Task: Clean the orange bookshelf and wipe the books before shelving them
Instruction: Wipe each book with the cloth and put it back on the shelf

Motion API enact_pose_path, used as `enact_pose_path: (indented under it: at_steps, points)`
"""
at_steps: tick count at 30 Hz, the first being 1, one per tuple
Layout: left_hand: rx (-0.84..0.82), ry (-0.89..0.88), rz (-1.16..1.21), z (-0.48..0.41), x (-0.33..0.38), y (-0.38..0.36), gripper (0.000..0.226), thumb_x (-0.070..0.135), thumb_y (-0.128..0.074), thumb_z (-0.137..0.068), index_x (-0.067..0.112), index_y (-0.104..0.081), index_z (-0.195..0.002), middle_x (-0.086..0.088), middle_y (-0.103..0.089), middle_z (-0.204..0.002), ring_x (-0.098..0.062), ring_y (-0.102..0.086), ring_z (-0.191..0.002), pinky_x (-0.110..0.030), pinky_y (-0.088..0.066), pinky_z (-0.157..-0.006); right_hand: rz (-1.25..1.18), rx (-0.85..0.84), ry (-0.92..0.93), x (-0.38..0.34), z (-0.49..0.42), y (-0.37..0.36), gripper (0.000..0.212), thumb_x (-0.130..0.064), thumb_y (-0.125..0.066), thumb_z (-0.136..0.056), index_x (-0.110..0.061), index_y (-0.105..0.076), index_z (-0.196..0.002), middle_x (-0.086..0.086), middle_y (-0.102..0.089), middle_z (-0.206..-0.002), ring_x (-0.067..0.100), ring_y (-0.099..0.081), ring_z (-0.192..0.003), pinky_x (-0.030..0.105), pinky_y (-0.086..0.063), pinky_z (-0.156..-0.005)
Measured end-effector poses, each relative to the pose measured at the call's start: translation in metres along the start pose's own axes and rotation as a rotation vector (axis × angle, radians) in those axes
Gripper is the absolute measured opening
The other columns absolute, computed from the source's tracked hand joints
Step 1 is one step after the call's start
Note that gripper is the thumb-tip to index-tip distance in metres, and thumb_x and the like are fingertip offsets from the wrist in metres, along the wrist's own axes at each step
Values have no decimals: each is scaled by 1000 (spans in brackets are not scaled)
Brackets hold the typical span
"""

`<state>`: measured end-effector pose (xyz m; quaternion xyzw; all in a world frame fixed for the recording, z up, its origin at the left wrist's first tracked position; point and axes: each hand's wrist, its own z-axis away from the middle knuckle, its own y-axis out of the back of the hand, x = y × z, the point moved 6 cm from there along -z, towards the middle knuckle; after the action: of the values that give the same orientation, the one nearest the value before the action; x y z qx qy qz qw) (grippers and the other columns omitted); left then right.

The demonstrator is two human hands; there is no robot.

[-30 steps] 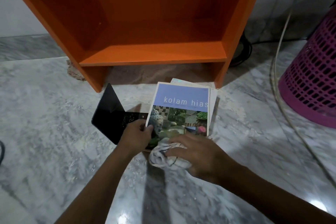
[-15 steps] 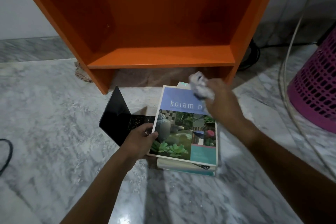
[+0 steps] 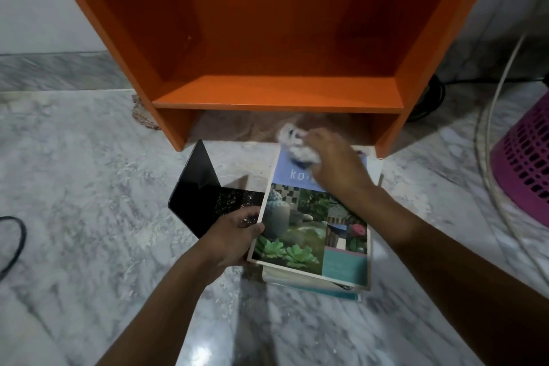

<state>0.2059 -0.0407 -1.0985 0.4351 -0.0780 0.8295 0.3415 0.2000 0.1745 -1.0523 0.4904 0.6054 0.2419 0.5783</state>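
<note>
The orange bookshelf (image 3: 276,92) stands on the marble floor, its lower compartment bare. In front of it a garden book with a blue title band (image 3: 300,235) lies on top of a small stack of books (image 3: 312,285). My left hand (image 3: 231,238) grips the top book's left edge. My right hand (image 3: 335,166) holds a crumpled white cloth (image 3: 297,145) and presses it on the blue band at the cover's far end. A black book (image 3: 202,199) lies on the floor just left of the stack.
A pink perforated basket (image 3: 525,169) stands at the right edge. White cables (image 3: 490,116) curve along the floor beside it, and dark cables (image 3: 427,104) sit behind the shelf's right leg. A black cable loop (image 3: 15,241) lies at the far left.
My right hand swept the cloth from the cover's near edge up to the title band, then a little leftward. My left hand kept its grip on the book's left edge.
</note>
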Motion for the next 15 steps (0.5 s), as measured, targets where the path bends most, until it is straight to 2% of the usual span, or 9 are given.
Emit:
enact_pose_path:
  at_steps: [3,4,6,9,12,15]
  points:
    - [-17,28,27,1,0,0,26,9,-51,-99,31,-66,-102,-2,-71,-91,-17,-67,-76,-24,-54,-51,47,-218,402,-50,18,-28,62,6,-66,-73,-22,-60,-128,0,-53,-137,24,-49,-116,29,-40,-71]
    - [-18,36,37,0,-1,1,27,9,-50,-99,31,-66,-101,-2,-72,-92,-16,-67,-76,-23,-53,-50,67,-223,418,-50,15,-34,64,7,-65,-72,-24,-60,-128,-1,-54,-136,24,-50,-113,30,-42,-69]
    - [-27,59,56,2,0,0,29,9,-48,-100,30,-67,-105,-6,-73,-99,-18,-67,-80,-23,-53,-52,39,-129,218,-32,-5,-32,60,4,-66,-76,-25,-59,-129,-2,-55,-134,20,-51,-110,30,-45,-76]
    - [-15,107,103,0,-1,1,34,8,-42,-101,24,-69,-114,-13,-72,-102,-23,-65,-82,-28,-54,-58,57,40,-44,-1,-24,-19,47,-7,-68,-83,-19,-58,-127,2,-56,-129,23,-52,-105,30,-40,-73]
    - [8,180,212,1,0,2,25,18,-49,-97,13,-71,-108,-11,-66,-89,-25,-61,-79,-32,-52,-61,14,65,-53,-8,-4,-10,47,-7,-70,-82,-17,-57,-126,2,-55,-126,20,-50,-102,33,-45,-77]
    - [26,243,323,0,-2,3,28,27,-50,-94,9,-71,-90,-7,-64,-65,-24,-58,-64,-30,-48,-62,-112,-89,113,-47,58,-20,53,3,-69,-75,-19,-59,-122,1,-57,-124,19,-52,-105,40,-51,-85]
